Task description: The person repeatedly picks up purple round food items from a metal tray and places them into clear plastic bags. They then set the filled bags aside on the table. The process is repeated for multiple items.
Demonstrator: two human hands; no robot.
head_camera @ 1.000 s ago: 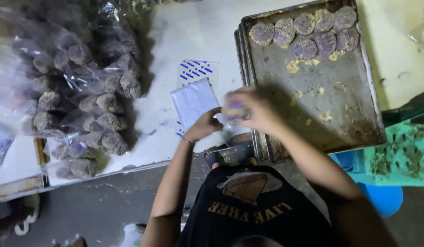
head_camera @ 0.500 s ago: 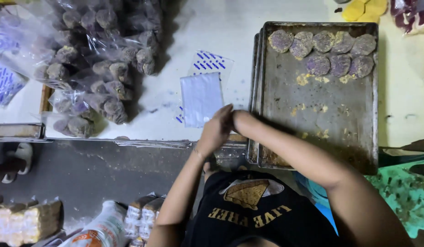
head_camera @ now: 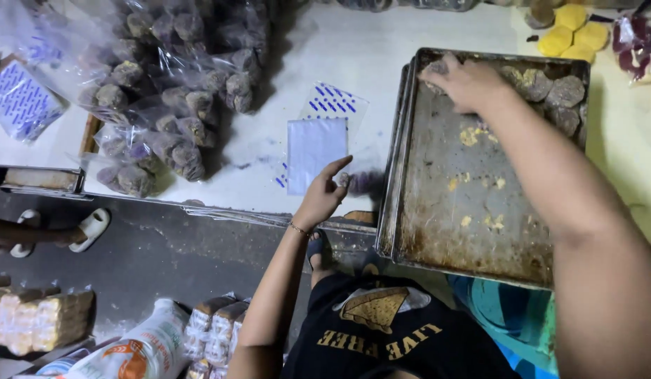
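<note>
Several dark round cakes [head_camera: 550, 91] lie along the far end of a worn metal baking tray [head_camera: 473, 210] at the tabletop's right side. The right hand [head_camera: 466, 83] rests palm down on the ones in the tray's far left corner, fingers curled over them; whether it grips one cannot be told. Crumbs dot the bare tray. The left hand [head_camera: 324, 196] hovers open near the tabletop's [head_camera: 381, 49] front edge, fingertips at a flat clear plastic bag [head_camera: 313, 151]. Heaped bagged cakes [head_camera: 171, 91] fill the left side, yellow cakes [head_camera: 567, 35] the far right corner.
</note>
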